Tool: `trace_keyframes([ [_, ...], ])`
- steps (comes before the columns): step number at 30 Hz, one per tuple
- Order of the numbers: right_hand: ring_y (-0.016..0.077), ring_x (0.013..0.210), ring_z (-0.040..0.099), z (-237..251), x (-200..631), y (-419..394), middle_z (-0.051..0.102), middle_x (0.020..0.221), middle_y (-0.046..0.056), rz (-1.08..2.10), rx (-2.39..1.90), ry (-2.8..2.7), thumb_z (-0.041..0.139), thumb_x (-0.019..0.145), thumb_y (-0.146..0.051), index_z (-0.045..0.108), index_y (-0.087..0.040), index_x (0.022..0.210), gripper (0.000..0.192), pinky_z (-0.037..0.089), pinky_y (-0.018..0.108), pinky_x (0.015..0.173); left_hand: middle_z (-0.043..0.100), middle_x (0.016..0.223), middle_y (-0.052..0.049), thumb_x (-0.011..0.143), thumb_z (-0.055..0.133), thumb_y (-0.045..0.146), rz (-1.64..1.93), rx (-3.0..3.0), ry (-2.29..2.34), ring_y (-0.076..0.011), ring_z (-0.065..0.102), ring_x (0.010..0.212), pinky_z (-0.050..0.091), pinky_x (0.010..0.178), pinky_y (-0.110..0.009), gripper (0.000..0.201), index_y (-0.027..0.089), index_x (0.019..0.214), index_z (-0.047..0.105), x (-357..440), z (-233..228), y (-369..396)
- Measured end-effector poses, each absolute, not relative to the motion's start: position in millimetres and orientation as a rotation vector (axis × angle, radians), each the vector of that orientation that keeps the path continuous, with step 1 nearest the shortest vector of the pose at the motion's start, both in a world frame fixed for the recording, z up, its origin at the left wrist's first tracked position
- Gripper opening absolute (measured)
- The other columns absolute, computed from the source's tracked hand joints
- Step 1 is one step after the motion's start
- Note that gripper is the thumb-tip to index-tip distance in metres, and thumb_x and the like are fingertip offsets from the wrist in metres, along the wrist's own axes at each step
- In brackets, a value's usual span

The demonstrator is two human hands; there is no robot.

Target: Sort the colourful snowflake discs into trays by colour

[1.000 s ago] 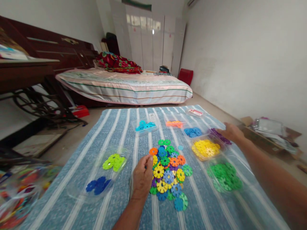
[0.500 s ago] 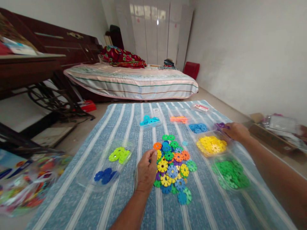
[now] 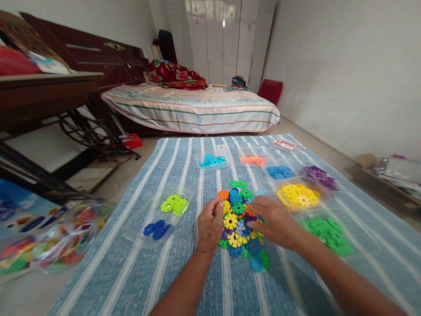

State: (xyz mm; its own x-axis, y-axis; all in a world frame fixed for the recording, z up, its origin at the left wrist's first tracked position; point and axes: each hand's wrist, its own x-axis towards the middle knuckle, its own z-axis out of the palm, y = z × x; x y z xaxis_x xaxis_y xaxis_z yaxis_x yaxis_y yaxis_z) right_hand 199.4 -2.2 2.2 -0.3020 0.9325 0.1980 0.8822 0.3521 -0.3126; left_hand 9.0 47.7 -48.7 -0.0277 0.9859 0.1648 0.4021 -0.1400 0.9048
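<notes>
1. Right hand (image 3: 274, 223), fingers loosely spread, has come back from the purple tray (image 3: 320, 177) and now lies on the mixed disc pile (image 3: 238, 219) mid-blanket.
2. Left hand (image 3: 210, 224) stays curled at the pile's left edge; whether it pinches a disc cannot be told.
3. Sorted trays ring the pile: yellow (image 3: 298, 195), green (image 3: 327, 230).

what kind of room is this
Most likely a bedroom in a home: a made bed stands against the far wall beside tall white wardrobe doors, and a striped blue cloth is spread out for sorting toy discs.
</notes>
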Motion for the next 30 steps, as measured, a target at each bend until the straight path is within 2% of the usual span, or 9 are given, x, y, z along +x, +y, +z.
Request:
trace_keyframes([
  [3,0.0266,0.116,0.045,-13,173,-12,0.059,0.112,0.011,0.209,-1.649,-2.278,0.065,0.073,-0.037,0.062,-0.018,0.104,0.036,0.036,0.043,0.099,0.068,0.087,-0.001,0.083,0.047,0.038,1.163,1.596,1.474,-0.0152,0.061,0.079,0.046,0.075,-0.025,0.027,0.019,0.093,0.063,9,-48,47],
  [7,0.0271,0.118,0.043,-26,165,-19,0.056,0.117,0.011,0.177,-1.677,-2.208,0.066,0.072,-0.030,0.061,-0.017,0.107,0.038,0.033,0.043,0.102,0.068,0.085,-0.001,0.082,0.047,0.036,1.161,1.583,1.464,-0.0150,0.061,0.077,0.046,0.074,-0.025,0.026,0.018,0.091,0.064,10,-45,47],
  [12,0.0232,0.106,0.051,-32,167,-29,0.061,0.107,0.009,0.156,-1.599,-2.096,0.065,0.070,-0.017,0.064,-0.017,0.093,0.023,0.039,0.039,0.096,0.067,0.083,-0.001,0.082,0.047,0.039,1.150,1.578,1.475,-0.0149,0.060,0.076,0.045,0.073,-0.025,0.028,0.018,0.091,0.064,10,-43,47],
  [17,0.0174,0.086,0.057,-31,169,-34,0.064,0.085,0.003,0.347,-1.550,-2.018,0.060,0.075,-0.015,0.063,-0.020,0.075,0.005,0.045,0.032,0.081,0.067,0.084,-0.002,0.083,0.046,0.037,1.165,1.600,1.469,-0.0147,0.059,0.077,0.044,0.074,-0.025,0.027,0.018,0.091,0.063,9,-45,48],
  [25,0.0143,0.077,0.060,-8,192,-27,0.066,0.079,0.002,0.470,-1.511,-1.906,0.050,0.082,-0.024,0.064,-0.021,0.075,0.015,0.046,0.026,0.071,0.066,0.080,-0.001,0.082,0.046,0.038,1.190,1.581,1.473,-0.0145,0.059,0.074,0.045,0.072,-0.025,0.027,0.018,0.088,0.064,9,-49,46],
  [30,0.0160,0.069,0.061,18,235,11,0.068,0.074,0.001,0.163,-1.672,-1.878,0.045,0.082,-0.032,0.066,-0.022,0.072,0.026,0.046,0.028,0.067,0.066,0.080,0.000,0.082,0.046,0.037,1.192,1.584,1.503,-0.0138,0.059,0.074,0.044,0.072,-0.024,0.026,0.019,0.088,0.064,8,-49,46],
])
